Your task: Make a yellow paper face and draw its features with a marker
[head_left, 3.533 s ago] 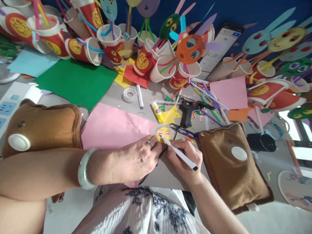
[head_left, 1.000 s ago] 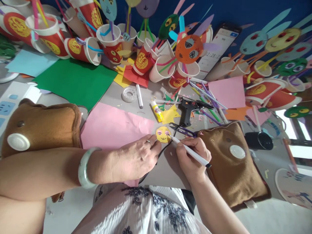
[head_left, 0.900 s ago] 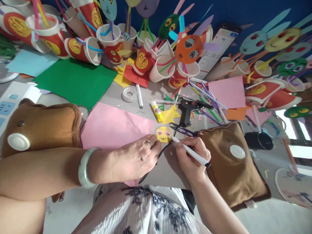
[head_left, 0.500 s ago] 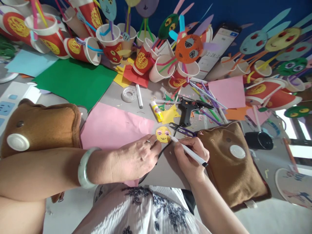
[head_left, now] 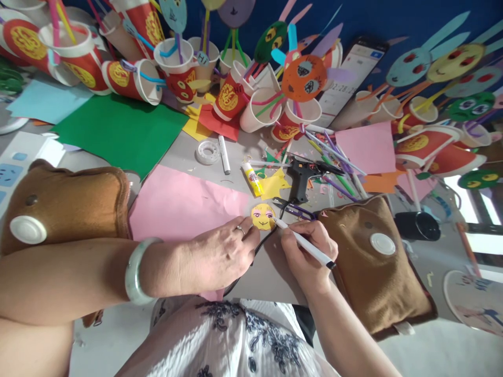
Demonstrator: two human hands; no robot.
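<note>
"So, where's the yellow paper face (head_left: pixel 262 216)?"
"On the grey table (head_left: pixel 271 285)."
"Right hand (head_left: pixel 308 265)?"
"Pinching a white marker (head_left: pixel 313 248), tip at the face's 3 o'clock."
"Left hand (head_left: pixel 220 255)?"
"At 8 o'clock; from here, its grip I can't tell."

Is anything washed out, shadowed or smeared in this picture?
Head view: bright white patches burn out near the right edge; a shadow falls on the grey tabletop beside the right hand; the yellow round paper face is clear, but lettering on the white round disc is smeared.
</note>
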